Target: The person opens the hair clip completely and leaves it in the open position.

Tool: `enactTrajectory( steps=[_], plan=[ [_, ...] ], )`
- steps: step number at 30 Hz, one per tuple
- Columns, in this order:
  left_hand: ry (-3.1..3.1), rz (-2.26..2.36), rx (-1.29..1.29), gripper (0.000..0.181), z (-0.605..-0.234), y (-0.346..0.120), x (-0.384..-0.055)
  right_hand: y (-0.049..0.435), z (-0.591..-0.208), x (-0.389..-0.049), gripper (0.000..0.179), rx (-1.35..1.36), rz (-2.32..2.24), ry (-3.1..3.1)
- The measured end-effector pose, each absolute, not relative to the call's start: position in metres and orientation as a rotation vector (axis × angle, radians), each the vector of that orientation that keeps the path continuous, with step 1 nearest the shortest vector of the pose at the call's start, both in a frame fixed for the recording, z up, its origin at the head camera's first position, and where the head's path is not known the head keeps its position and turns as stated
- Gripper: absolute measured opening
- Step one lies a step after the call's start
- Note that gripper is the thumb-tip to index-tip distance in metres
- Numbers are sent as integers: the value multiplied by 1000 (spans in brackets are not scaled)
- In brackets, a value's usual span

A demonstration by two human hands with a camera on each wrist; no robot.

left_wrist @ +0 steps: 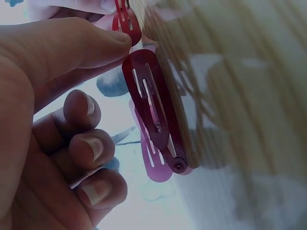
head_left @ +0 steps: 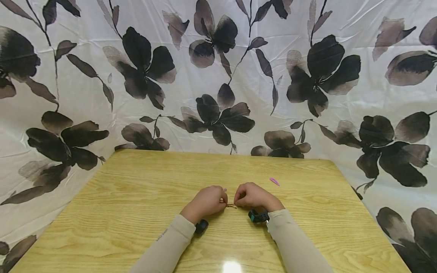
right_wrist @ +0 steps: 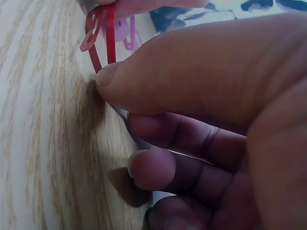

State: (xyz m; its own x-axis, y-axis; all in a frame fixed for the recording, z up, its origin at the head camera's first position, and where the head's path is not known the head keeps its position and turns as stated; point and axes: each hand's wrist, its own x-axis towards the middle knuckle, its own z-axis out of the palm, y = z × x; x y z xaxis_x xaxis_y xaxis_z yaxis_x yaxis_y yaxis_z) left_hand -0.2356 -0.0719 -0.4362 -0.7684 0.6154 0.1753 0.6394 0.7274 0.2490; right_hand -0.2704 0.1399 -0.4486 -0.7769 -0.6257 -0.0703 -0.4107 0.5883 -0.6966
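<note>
A red snap hair clip is stretched between my two hands, low over the table. My left hand pinches its rounded end between thumb and forefinger, the other fingers loosely curled. At the opposite end, my right hand pinches the clip with the thumb on top. The right wrist view shows the red clip with its inner tongue sprung away from the frame. Just under the left thumb tip, a dark red snap clip appears in the left wrist view. Behind it is a pink clip.
A bright pink clip lies on the wooden table beyond my right hand. Dark bands sit at both wrists, including the right wrist band. A floral cloth hangs behind the table's far edge.
</note>
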Motion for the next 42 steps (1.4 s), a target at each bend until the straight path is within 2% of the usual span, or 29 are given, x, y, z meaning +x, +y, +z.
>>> enactTrajectory(
  steps=[28, 42],
  plan=[
    [-2916, -486, -956, 9, -432, -71, -235, 146, -444, -270, 5, -847, -1025, 2533],
    [-2957, -499, -924, 16, -415, -47, -243, 162, -441, -271, 8, -831, -1072, 2620]
  ],
)
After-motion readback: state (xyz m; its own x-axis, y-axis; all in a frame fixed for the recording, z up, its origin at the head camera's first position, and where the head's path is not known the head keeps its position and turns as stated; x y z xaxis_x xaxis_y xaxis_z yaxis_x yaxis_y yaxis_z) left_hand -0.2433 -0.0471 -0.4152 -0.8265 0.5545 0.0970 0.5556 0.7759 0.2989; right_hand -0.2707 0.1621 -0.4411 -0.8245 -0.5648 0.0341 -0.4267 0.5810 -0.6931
